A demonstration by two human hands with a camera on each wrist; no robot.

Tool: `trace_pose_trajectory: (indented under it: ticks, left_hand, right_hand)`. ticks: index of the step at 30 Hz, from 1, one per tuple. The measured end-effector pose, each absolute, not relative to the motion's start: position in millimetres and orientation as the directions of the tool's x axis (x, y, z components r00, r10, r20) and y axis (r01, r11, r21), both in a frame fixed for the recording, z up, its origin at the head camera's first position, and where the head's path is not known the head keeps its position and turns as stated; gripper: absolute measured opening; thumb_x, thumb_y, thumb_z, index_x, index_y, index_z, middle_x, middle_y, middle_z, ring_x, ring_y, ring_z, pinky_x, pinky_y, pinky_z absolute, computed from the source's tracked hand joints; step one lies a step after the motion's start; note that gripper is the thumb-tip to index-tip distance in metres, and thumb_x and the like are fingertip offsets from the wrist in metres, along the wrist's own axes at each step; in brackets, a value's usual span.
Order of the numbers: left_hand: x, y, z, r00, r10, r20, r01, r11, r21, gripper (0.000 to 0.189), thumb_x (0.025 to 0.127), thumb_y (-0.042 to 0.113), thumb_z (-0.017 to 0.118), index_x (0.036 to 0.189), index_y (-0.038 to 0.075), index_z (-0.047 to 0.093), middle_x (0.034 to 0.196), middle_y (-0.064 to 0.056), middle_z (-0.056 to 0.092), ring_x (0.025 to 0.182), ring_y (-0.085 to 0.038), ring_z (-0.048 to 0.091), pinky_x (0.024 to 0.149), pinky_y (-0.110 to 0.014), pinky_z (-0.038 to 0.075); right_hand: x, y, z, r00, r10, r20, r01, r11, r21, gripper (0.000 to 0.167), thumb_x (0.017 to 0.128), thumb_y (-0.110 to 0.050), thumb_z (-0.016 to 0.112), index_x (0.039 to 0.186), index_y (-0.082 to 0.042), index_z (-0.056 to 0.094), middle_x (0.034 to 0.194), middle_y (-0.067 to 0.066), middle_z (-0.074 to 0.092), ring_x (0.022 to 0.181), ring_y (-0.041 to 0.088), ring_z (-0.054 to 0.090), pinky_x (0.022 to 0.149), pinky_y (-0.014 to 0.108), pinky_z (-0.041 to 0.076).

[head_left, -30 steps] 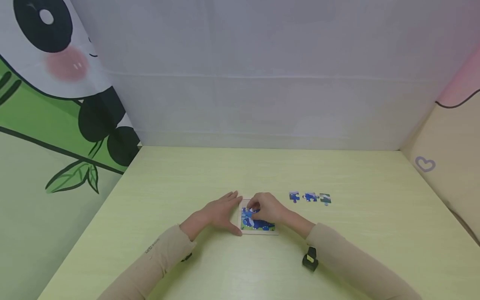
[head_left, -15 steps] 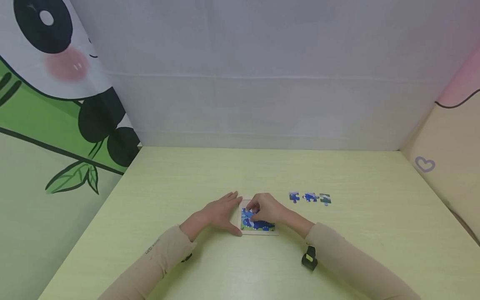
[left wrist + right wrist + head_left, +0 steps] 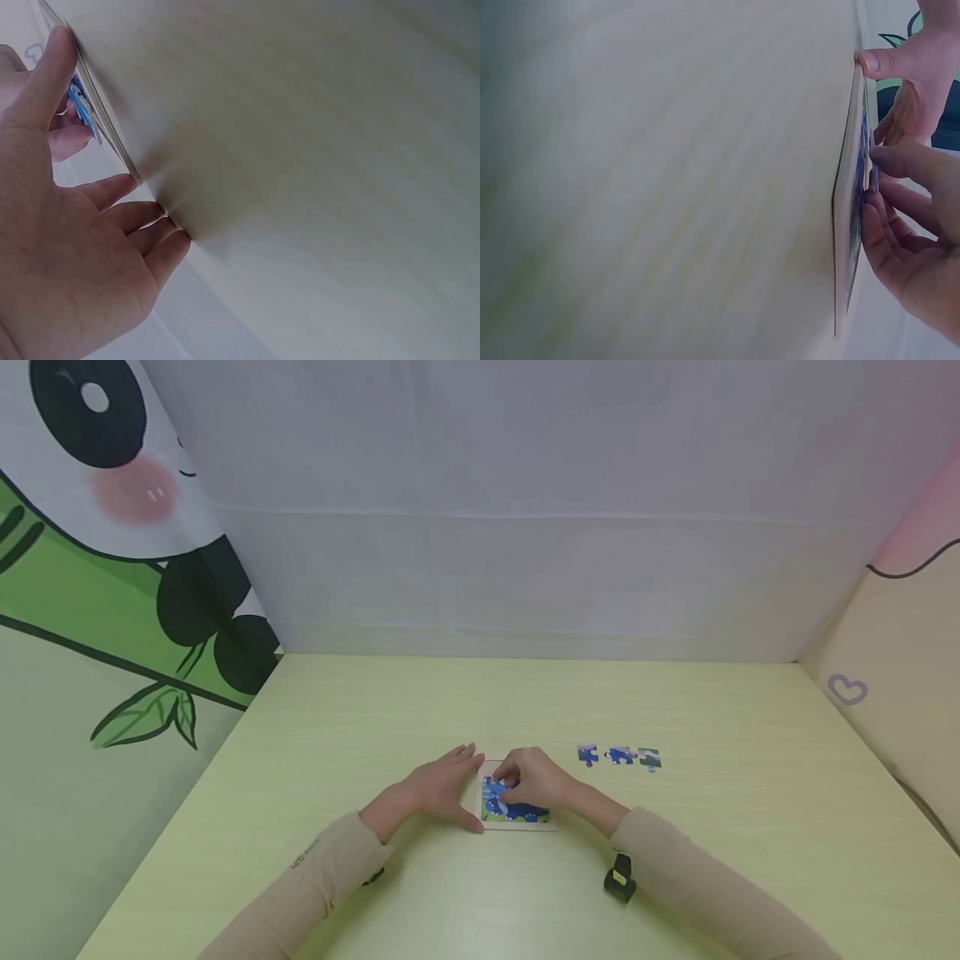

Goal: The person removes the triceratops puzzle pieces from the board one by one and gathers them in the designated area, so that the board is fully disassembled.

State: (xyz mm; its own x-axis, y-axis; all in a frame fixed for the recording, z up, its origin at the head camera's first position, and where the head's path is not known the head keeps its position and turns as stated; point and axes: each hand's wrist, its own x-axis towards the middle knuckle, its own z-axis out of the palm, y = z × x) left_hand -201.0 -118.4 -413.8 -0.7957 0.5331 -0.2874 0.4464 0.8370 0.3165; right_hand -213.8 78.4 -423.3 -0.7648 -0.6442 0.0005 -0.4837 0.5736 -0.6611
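A small wooden puzzle tray point(image 3: 517, 827) with a blue dinosaur picture lies flat on the table. My left hand point(image 3: 441, 787) rests along its left side, thumb at the near corner and forefinger at the far one; in the left wrist view the other fingertips point(image 3: 180, 237) touch the tabletop. Over the upper left of the picture, my right hand point(image 3: 534, 777) pinches a blue puzzle piece point(image 3: 84, 109) between thumb and forefinger. From the left wrist the piece shows tilted above the tray's face. The right hand covers the upper right of the picture.
To the right of the tray, three loose puzzle pieces point(image 3: 620, 756) lie in a row on the pale wooden table point(image 3: 735, 827). A white sheet point(image 3: 540, 577) stands behind the table, with cartoon-printed panels at both sides. Black wrist straps point(image 3: 620, 878) hang below the sleeves.
Both hands stay almost in place, the right still pinching the puzzle piece over the tray's upper left. The loose pieces lie as before.
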Motion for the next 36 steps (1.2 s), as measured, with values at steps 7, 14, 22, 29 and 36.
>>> trace_pose_trajectory:
  ticks: [7, 14, 22, 29, 36]
  left_hand:
    - [-201, -119, -414, -0.795, 0.534, -0.287, 0.448, 0.836, 0.316, 0.104, 0.064, 0.056, 0.073, 0.143, 0.007, 0.026, 0.15, -0.013, 0.016, 0.138, -0.028, 0.012, 0.105, -0.048, 0.028]
    - [-203, -118, -416, -0.795, 0.538, -0.282, 0.454, 0.834, 0.313, 0.106, 0.063, 0.057, 0.074, 0.143, 0.007, 0.026, 0.15, -0.013, 0.016, 0.138, -0.028, 0.013, 0.106, -0.047, 0.028]
    - [-204, -118, -418, -0.798, 0.533, -0.283, 0.451, 0.838, 0.306, 0.107, 0.062, 0.057, 0.074, 0.143, 0.007, 0.025, 0.15, -0.013, 0.016, 0.138, -0.029, 0.012, 0.107, -0.046, 0.025]
    - [-202, -119, -418, -0.797, 0.533, -0.283, 0.447, 0.837, 0.316, 0.107, 0.062, 0.056, 0.074, 0.143, 0.007, 0.025, 0.15, -0.013, 0.016, 0.138, -0.028, 0.012, 0.107, -0.047, 0.024]
    - [-203, -120, -418, -0.795, 0.539, -0.279, 0.456, 0.834, 0.311, 0.107, 0.062, 0.057, 0.074, 0.143, 0.007, 0.025, 0.15, -0.013, 0.017, 0.138, -0.028, 0.012, 0.107, -0.046, 0.024]
  right_hand:
    - [-214, 82, -417, -0.759, -0.65, 0.014, -0.484, 0.55, -0.681, 0.027, 0.074, -0.007, 0.073, 0.098, 0.002, 0.068, 0.087, 0.005, 0.063, 0.074, 0.01, 0.056, 0.064, 0.018, 0.049]
    - [-216, 94, -410, -0.765, -0.644, 0.006, -0.47, 0.552, -0.689, 0.026, 0.075, -0.007, 0.071, 0.099, 0.002, 0.067, 0.091, 0.005, 0.063, 0.078, 0.012, 0.059, 0.066, 0.017, 0.05]
    - [-219, 123, -404, -0.729, -0.684, 0.011, -0.503, 0.525, -0.686, 0.027, 0.077, -0.003, 0.067, 0.103, 0.003, 0.066, 0.093, 0.006, 0.062, 0.082, 0.015, 0.058, 0.068, 0.019, 0.05]
    - [-222, 156, -407, -0.731, -0.681, 0.036, -0.55, 0.559, -0.62, 0.025, 0.077, -0.006, 0.068, 0.101, 0.0, 0.067, 0.094, 0.005, 0.063, 0.086, 0.019, 0.059, 0.069, 0.024, 0.051]
    - [-222, 190, -415, -0.766, -0.642, 0.032, -0.529, 0.602, -0.598, 0.024, 0.076, -0.005, 0.069, 0.1, 0.0, 0.068, 0.092, 0.003, 0.063, 0.085, 0.017, 0.058, 0.068, 0.024, 0.051]
